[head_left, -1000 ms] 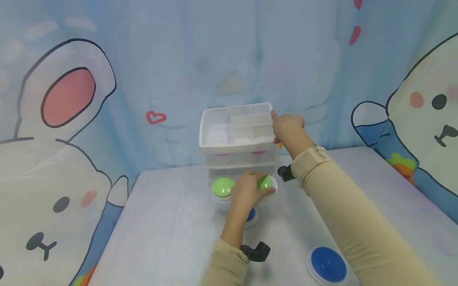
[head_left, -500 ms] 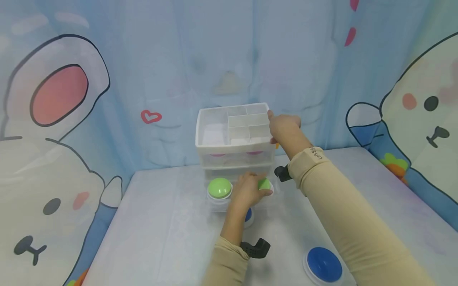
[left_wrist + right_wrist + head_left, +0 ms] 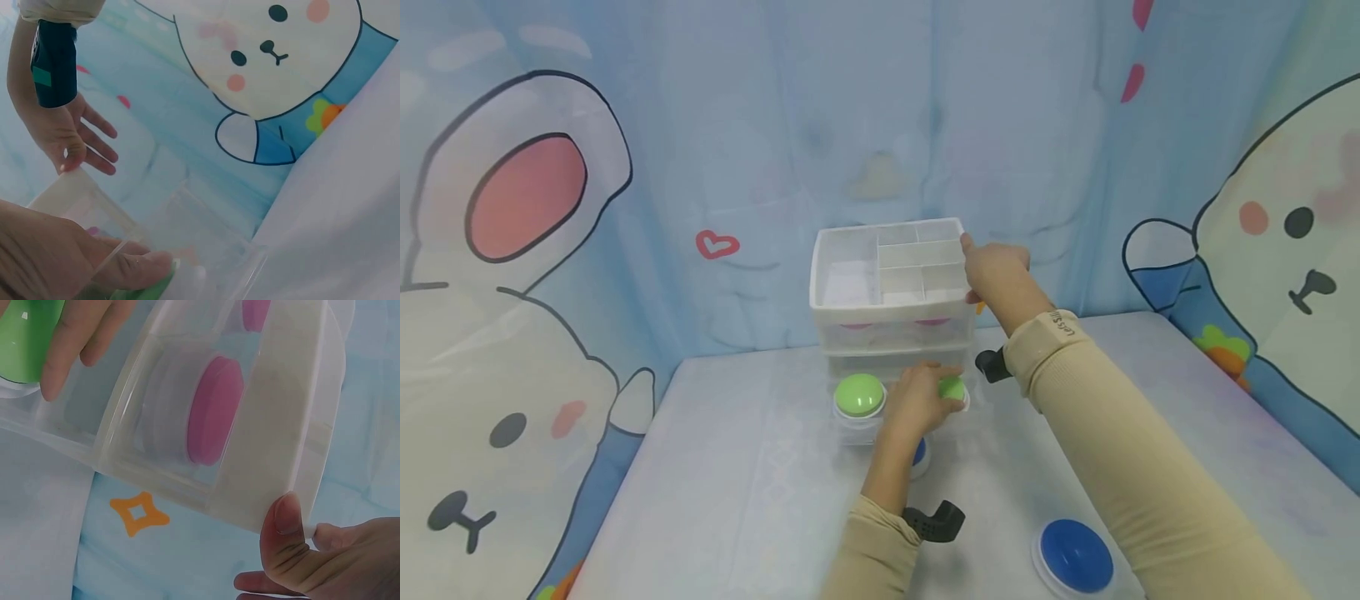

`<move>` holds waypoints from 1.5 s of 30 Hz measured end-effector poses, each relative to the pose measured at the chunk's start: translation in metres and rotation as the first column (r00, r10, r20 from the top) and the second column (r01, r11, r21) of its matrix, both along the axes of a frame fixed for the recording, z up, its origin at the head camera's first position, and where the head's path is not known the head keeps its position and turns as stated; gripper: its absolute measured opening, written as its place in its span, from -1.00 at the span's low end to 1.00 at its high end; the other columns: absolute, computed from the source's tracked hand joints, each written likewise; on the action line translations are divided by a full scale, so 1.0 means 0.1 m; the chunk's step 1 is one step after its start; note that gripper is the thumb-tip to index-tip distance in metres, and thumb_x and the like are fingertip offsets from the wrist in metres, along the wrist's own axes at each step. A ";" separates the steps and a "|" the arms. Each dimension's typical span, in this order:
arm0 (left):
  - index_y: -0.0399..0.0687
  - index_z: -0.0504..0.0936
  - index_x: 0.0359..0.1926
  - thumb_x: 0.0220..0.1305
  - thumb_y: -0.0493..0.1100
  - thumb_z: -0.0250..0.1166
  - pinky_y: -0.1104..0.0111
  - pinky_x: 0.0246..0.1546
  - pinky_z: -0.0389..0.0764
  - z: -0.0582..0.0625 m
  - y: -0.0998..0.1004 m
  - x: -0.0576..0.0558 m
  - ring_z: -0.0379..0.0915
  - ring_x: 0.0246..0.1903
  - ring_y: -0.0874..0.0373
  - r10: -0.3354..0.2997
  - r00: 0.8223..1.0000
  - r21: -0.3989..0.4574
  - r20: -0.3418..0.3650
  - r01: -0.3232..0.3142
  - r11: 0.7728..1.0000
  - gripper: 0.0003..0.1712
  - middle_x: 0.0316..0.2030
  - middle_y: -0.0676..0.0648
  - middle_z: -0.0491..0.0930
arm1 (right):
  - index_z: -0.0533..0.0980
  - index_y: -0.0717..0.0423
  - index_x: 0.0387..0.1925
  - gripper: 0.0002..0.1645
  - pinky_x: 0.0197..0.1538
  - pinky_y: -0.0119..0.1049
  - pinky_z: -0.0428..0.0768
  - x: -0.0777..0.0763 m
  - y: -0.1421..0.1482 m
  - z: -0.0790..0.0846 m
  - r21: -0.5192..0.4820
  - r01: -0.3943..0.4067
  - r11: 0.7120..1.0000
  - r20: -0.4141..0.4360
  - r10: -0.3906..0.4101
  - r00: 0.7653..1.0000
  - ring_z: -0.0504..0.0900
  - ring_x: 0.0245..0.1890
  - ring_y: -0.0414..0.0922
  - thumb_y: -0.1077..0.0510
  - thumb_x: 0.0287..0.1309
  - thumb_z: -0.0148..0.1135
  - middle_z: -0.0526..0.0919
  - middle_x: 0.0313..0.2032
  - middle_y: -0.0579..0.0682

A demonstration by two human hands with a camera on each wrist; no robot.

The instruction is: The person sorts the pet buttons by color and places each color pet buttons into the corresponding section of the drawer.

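Note:
A translucent white drawer organizer (image 3: pixel 891 315) with a divided top tray stands against the backdrop, its lower clear drawer (image 3: pixel 856 437) pulled out. Inside that drawer, my left hand (image 3: pixel 916 402) pinches a round white push button with a green dome (image 3: pixel 952 388) between thumb and fingers. Another green-domed button (image 3: pixel 859 395) sits at the drawer's left side. My right hand (image 3: pixel 998 271) grips the organizer's top right edge, thumb (image 3: pixel 284 525) on the rim in the right wrist view. Pink-topped round buttons (image 3: pixel 215 411) show through the closed upper drawer.
A blue-domed button (image 3: pixel 1077 556) lies on the white tabletop (image 3: pixel 752 467) near the front, beside my right sleeve. A second blue-domed one (image 3: pixel 919 452) stands before the drawer, partly hidden by my left wrist. A blue cartoon-printed curtain (image 3: pixel 760 167) hangs behind.
The right green-domed button sits slightly lower in the drawer, with my left fingers covering more of it. The head view has shifted a little; my right hand keeps its grip.

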State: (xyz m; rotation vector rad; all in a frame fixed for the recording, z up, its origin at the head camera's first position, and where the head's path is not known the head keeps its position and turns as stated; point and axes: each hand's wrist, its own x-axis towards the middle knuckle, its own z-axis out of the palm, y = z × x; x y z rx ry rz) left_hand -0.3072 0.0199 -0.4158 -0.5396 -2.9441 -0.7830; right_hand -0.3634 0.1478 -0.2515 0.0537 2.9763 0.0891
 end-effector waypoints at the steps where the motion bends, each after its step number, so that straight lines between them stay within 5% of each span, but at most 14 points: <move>1: 0.41 0.56 0.13 0.04 0.06 0.43 0.04 0.23 0.38 0.00 0.00 0.00 0.37 0.23 0.04 0.003 1.000 0.000 -0.003 -0.003 1.000 -0.44 0.22 0.09 0.48 | -0.33 0.17 0.47 0.25 0.09 0.08 0.48 0.00 0.00 0.00 -0.001 -0.002 1.000 -0.001 0.002 1.000 0.48 0.12 0.20 -0.02 0.10 0.33 0.43 0.19 0.35; 10: 0.42 0.54 0.15 0.10 0.09 0.37 0.09 0.19 0.43 0.00 0.00 0.01 0.42 0.20 0.05 0.021 0.999 -0.010 -0.030 -0.021 1.000 -0.47 0.21 0.09 0.49 | -0.33 0.17 0.47 0.25 0.08 0.07 0.48 -0.01 0.01 0.00 0.004 -0.006 1.000 0.000 0.006 1.000 0.49 0.11 0.18 -0.02 0.10 0.33 0.44 0.19 0.35; 15: 0.24 0.56 0.16 0.17 0.15 0.30 0.17 0.11 0.51 0.05 -0.09 0.12 0.47 0.15 0.05 0.004 0.997 -0.019 -0.083 -0.005 1.000 -0.48 0.16 0.02 0.54 | -0.31 0.16 0.48 0.24 0.02 0.02 0.51 -0.02 -0.03 -0.05 0.011 -0.003 1.000 -0.001 0.003 1.000 0.51 0.06 0.14 -0.01 0.09 0.34 0.47 0.17 0.33; 22: 0.11 0.49 0.22 0.21 0.16 0.26 0.13 0.27 0.39 0.49 -0.63 0.40 0.36 0.25 0.06 0.017 0.997 0.229 -0.081 0.002 0.973 -0.42 0.21 0.04 0.50 | -0.30 0.16 0.48 0.24 0.14 0.11 0.47 -0.03 -0.09 -0.08 -0.009 -0.021 1.000 0.000 0.021 1.000 0.50 0.10 0.18 0.02 0.08 0.35 0.46 0.18 0.33; 26: 0.01 0.34 0.34 0.14 0.15 0.33 0.02 0.35 0.23 0.57 -1.11 0.46 0.18 0.36 -0.02 0.062 0.988 0.327 -0.143 -0.012 0.945 -0.22 0.35 -0.06 0.31 | -0.32 0.18 0.47 0.24 0.16 0.14 0.45 -0.03 -0.04 -0.06 -0.013 -0.014 1.000 0.006 0.014 1.000 0.47 0.14 0.22 0.03 0.09 0.35 0.42 0.19 0.36; 28: -0.02 0.11 0.45 0.09 0.19 0.36 -0.04 0.39 0.12 0.53 -1.38 0.46 -0.03 0.44 -0.05 0.067 0.991 0.334 -0.112 -0.026 0.942 0.01 0.45 -0.09 0.08 | -0.32 0.19 0.47 0.24 0.14 0.13 0.46 -0.02 -0.02 -0.05 -0.021 -0.014 1.000 0.008 0.014 1.000 0.46 0.15 0.23 0.04 0.09 0.34 0.41 0.20 0.37; 31: 0.05 -0.32 0.50 0.03 0.24 0.39 -0.08 0.43 -0.07 0.37 -1.72 0.40 -0.36 0.49 -0.04 0.030 0.999 0.346 0.030 -0.038 0.937 0.30 0.51 -0.07 -0.30 | -0.32 0.19 0.47 0.23 0.12 0.11 0.48 -0.01 0.00 -0.03 -0.022 -0.018 1.000 0.001 0.018 1.000 0.47 0.14 0.23 0.03 0.10 0.34 0.41 0.19 0.38; 34: 0.16 -0.53 0.46 0.02 0.18 0.41 -0.10 0.43 -0.12 0.13 -1.88 0.29 -0.39 0.48 -0.12 -0.038 0.981 0.396 0.189 -0.040 0.917 0.39 0.50 -0.02 -0.50 | -0.32 0.19 0.47 0.23 0.13 0.12 0.48 -0.01 0.01 -0.02 -0.022 -0.015 1.000 -0.005 0.015 1.000 0.48 0.12 0.22 0.03 0.10 0.33 0.42 0.18 0.38; 37: 0.19 -0.54 0.46 0.00 0.11 0.45 -0.10 0.42 -0.07 -0.13 -1.87 0.15 -0.26 0.45 -0.25 -0.088 0.959 0.440 0.271 -0.041 0.897 0.42 0.49 0.00 -0.53 | -0.33 0.20 0.47 0.23 0.13 0.12 0.47 -0.01 0.03 -0.01 -0.020 -0.013 1.000 -0.004 0.013 1.000 0.48 0.12 0.21 0.03 0.11 0.33 0.41 0.18 0.38; 40: 0.19 -0.46 0.48 -0.08 0.07 0.51 -0.13 0.40 -0.02 -0.29 -1.78 0.04 -0.19 0.43 -0.32 -0.114 0.954 0.482 0.276 -0.035 0.876 0.44 0.50 0.00 -0.48 | -0.32 0.20 0.47 0.23 0.12 0.12 0.48 -0.01 0.04 -0.01 -0.022 -0.016 1.000 -0.008 0.016 1.000 0.48 0.11 0.22 0.03 0.10 0.34 0.42 0.18 0.39; 45: 0.20 -0.40 0.49 -0.11 0.00 0.54 -0.16 0.39 -0.02 -0.33 -1.58 -0.01 -0.26 0.46 -0.21 -0.128 0.965 0.555 0.231 -0.023 0.832 0.44 0.51 0.03 -0.39 | -0.31 0.20 0.47 0.24 0.09 0.10 0.50 -0.01 0.03 -0.02 -0.025 -0.021 0.999 -0.014 0.021 1.000 0.49 0.09 0.22 0.03 0.08 0.34 0.43 0.17 0.38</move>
